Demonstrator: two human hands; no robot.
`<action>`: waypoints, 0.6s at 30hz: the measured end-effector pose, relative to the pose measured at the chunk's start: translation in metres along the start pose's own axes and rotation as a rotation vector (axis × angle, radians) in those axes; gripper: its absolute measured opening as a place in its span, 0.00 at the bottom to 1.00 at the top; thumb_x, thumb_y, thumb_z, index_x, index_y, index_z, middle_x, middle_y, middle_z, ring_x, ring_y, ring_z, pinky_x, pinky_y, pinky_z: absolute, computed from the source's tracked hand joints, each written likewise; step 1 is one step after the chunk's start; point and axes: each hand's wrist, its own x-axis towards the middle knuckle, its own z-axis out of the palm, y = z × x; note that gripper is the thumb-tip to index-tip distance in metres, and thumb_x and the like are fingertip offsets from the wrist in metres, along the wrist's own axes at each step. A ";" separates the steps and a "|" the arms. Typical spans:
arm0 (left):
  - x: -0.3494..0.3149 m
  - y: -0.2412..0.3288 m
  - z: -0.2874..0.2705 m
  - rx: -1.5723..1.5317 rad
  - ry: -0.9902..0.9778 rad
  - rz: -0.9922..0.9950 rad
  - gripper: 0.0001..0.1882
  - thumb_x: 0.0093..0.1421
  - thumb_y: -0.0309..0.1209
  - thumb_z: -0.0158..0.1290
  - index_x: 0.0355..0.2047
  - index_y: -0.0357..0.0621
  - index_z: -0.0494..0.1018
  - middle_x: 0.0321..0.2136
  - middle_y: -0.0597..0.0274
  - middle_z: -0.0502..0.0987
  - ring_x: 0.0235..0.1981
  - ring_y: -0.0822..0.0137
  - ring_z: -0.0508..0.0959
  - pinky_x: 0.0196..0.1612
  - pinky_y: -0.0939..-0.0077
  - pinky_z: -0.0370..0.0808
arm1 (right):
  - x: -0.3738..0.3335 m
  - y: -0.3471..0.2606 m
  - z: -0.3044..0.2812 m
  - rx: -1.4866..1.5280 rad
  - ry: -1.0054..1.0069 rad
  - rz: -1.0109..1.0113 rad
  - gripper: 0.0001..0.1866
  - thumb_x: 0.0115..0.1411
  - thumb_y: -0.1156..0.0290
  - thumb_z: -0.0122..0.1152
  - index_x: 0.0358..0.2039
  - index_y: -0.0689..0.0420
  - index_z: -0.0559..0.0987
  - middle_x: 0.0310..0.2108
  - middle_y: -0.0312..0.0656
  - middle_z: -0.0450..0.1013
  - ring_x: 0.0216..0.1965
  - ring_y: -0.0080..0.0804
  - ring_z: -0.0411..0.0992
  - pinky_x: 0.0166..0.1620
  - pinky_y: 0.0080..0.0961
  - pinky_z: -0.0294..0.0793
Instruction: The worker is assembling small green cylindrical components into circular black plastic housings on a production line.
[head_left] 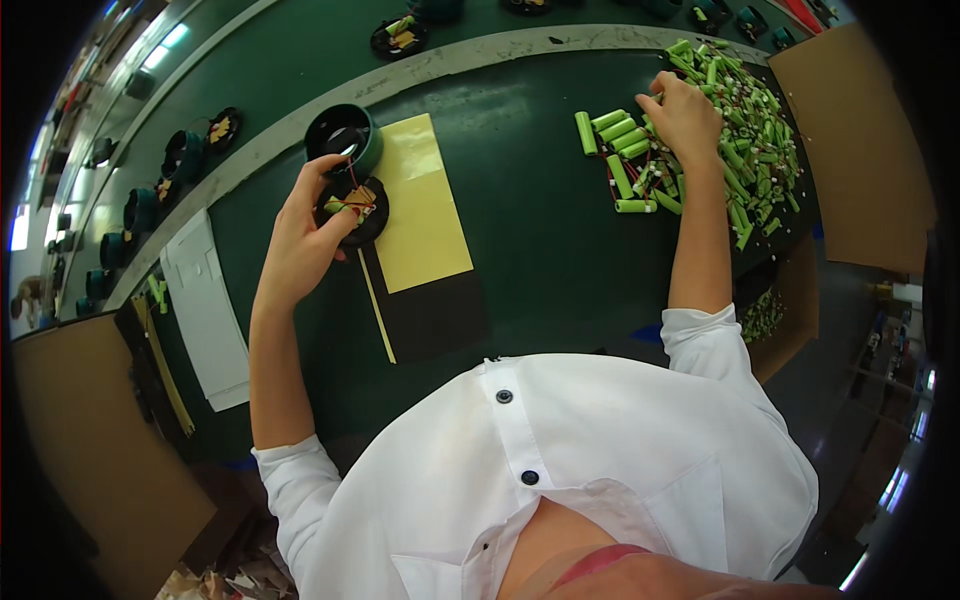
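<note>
My left hand (308,225) is closed on a round black base (375,228), with the thumb over the small board and red wires (358,202) in it. Its index finger reaches to the rim of a dark green cylindrical housing (368,150), which stands open side up just beyond the base. Thin wires run between the two. Over at the right, my right hand (688,118) pinches at the left edge of a heap of green wired battery cells (750,130). Its fingertips appear to grip one green battery cell, partly hidden by the fingers.
A yellow sheet (425,210) lies beside the base, over a dark sheet (435,320) and near a thin yellow strip (377,310). White card (205,300) lies at the left. Cardboard (850,150) borders the heap. More housings (140,210) line the belt beyond the metal rail (490,48).
</note>
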 end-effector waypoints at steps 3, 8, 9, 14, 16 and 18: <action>0.015 0.002 -0.029 0.210 -0.066 -0.011 0.29 0.53 0.24 0.50 0.58 0.47 0.62 0.41 0.63 0.74 0.31 0.80 0.71 0.23 0.87 0.68 | 0.000 -0.003 0.001 0.057 0.020 -0.043 0.15 0.57 0.62 0.62 0.44 0.51 0.77 0.30 0.38 0.78 0.34 0.37 0.78 0.36 0.39 0.75; 0.054 0.024 -0.077 0.473 -0.155 0.019 0.30 0.51 0.25 0.47 0.57 0.54 0.64 0.41 0.65 0.73 0.32 0.75 0.71 0.26 0.82 0.69 | -0.007 0.005 -0.011 0.428 0.034 -0.011 0.17 0.58 0.69 0.59 0.48 0.56 0.77 0.31 0.38 0.78 0.32 0.29 0.76 0.38 0.29 0.75; 0.065 0.028 -0.081 0.536 -0.146 0.043 0.30 0.50 0.25 0.46 0.57 0.55 0.64 0.40 0.65 0.74 0.32 0.74 0.71 0.27 0.81 0.69 | -0.007 0.011 -0.010 0.432 0.036 -0.016 0.17 0.58 0.69 0.59 0.48 0.56 0.77 0.31 0.38 0.78 0.32 0.29 0.76 0.38 0.29 0.75; 0.144 0.015 -0.114 0.748 -0.254 0.043 0.26 0.55 0.24 0.52 0.55 0.53 0.65 0.38 0.62 0.75 0.37 0.70 0.74 0.42 0.75 0.70 | -0.005 0.010 -0.018 0.833 -0.020 -0.042 0.08 0.60 0.73 0.60 0.39 0.61 0.80 0.30 0.33 0.76 0.32 0.18 0.72 0.38 0.17 0.70; 0.160 0.021 -0.113 0.683 -0.235 0.029 0.26 0.55 0.24 0.52 0.56 0.54 0.65 0.39 0.62 0.75 0.38 0.69 0.74 0.44 0.75 0.71 | -0.010 0.011 -0.022 0.979 -0.007 -0.043 0.06 0.61 0.70 0.61 0.33 0.60 0.78 0.29 0.31 0.75 0.33 0.16 0.71 0.38 0.15 0.69; 0.168 0.022 -0.113 0.622 -0.134 0.031 0.29 0.55 0.23 0.53 0.58 0.54 0.64 0.45 0.58 0.76 0.44 0.64 0.77 0.51 0.71 0.72 | -0.010 0.007 -0.022 0.996 0.103 -0.086 0.06 0.60 0.71 0.61 0.34 0.61 0.78 0.31 0.35 0.78 0.30 0.18 0.73 0.35 0.17 0.70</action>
